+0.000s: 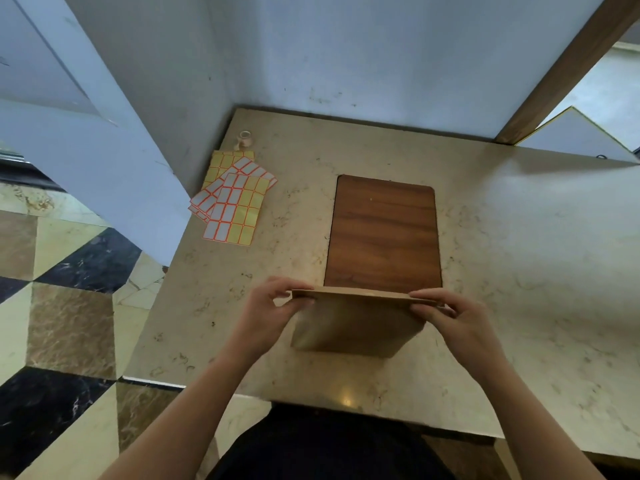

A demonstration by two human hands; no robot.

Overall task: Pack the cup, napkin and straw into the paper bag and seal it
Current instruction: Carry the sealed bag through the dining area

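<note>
Between the hands, the paper bag (pixel 356 323) stands on the counter (pixel 519 271), its flattened top edge pinched by the left hand (pixel 266 313) and the right hand (pixel 453 320) at either end.

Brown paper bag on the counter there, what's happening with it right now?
A person stands the brown paper bag upright on the beige marble counter, the left hand and right hand pinching its top edge flat at either end. No cup, napkin or straw is visible. The sheets of yellow and white labels lie untouched at the far left, beside a dark wooden board.
</note>
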